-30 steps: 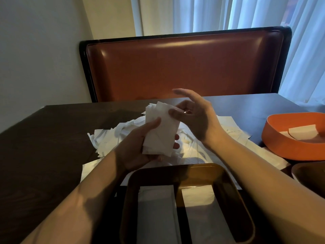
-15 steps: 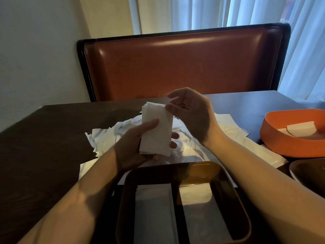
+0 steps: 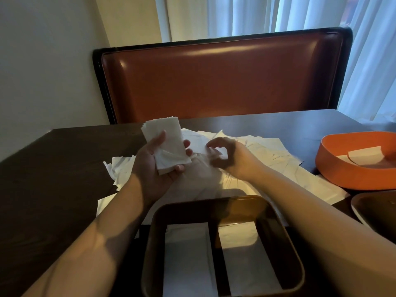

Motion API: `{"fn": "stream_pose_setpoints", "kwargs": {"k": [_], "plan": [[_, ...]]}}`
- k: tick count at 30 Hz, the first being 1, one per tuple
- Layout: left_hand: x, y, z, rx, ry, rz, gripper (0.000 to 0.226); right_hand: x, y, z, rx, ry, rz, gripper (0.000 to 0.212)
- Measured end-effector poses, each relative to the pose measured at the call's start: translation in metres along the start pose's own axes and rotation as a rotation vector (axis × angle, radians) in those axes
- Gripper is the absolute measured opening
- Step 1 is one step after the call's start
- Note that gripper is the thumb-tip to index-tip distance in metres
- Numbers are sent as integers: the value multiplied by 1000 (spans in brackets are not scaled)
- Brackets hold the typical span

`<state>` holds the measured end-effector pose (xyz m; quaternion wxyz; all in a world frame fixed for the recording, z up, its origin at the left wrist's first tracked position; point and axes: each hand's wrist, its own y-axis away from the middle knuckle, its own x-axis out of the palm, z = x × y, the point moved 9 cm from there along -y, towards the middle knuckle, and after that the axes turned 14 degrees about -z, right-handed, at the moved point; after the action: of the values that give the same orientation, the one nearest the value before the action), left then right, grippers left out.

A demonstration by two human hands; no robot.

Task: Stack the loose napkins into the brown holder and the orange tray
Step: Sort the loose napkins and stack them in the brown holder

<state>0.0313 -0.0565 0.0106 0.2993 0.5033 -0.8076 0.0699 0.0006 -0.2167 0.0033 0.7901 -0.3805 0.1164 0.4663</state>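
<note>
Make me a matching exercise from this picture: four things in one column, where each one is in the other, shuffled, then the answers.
Things:
1. napkin stack
2. orange tray
3. brown holder
4. loose napkins

Places:
A. nearest the camera, two compartments with napkins in them
B. spread on the table
C. in the left hand
D. at the right edge, one napkin inside

Pairs: 1-C, 2-D, 3-A, 4-B

- A restaurant or café booth: a padded brown leather bench back with dark trim faces a dark wooden table.
- Sheer white curtains cover the window behind it.
- Loose paper napkins spread over the tabletop suggest dining service.
</note>
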Motion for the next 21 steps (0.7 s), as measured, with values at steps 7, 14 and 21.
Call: {"fn": "stream_pose_setpoints", "kwargs": {"k": [7, 14, 21], "plan": [[0, -1, 1, 1, -8, -15, 45, -14, -7, -4, -5, 40, -205, 16], [0, 0, -1, 11, 2, -8, 49, -20, -5, 4, -50, 68, -226, 20], [0, 0, 1, 0, 19, 4, 42, -28, -3, 12, -78, 43, -277, 15]]}}
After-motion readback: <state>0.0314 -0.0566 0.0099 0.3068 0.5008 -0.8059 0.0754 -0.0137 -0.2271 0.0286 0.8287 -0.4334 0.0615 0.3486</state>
